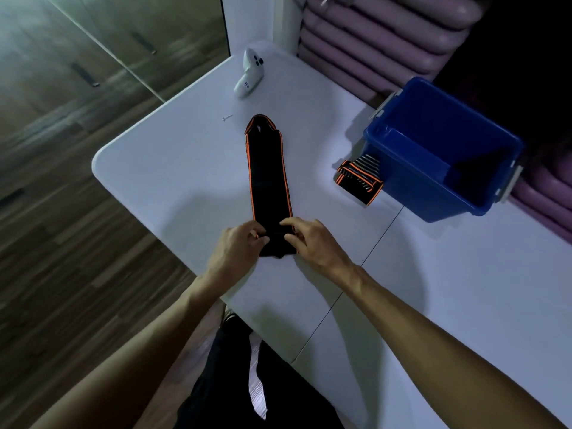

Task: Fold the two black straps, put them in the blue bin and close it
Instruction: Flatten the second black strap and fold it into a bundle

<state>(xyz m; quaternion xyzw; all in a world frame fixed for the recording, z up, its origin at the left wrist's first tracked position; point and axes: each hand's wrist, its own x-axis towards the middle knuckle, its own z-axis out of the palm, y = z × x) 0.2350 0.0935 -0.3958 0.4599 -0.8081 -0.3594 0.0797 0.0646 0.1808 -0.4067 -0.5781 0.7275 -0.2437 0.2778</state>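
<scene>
I see two black straps with orange edging on the white counter (173, 168). The long strap (268, 174) lies flat, running away from me, and my left hand (238, 246) and right hand (312, 239) pinch its near end, which is bunched up between my fingers. The second strap (359, 181) sits folded, touching the left side of the one blue bin (402, 187), open at the right. One white controller (247, 74) lies at the far edge; its markings are too small to read.
</scene>
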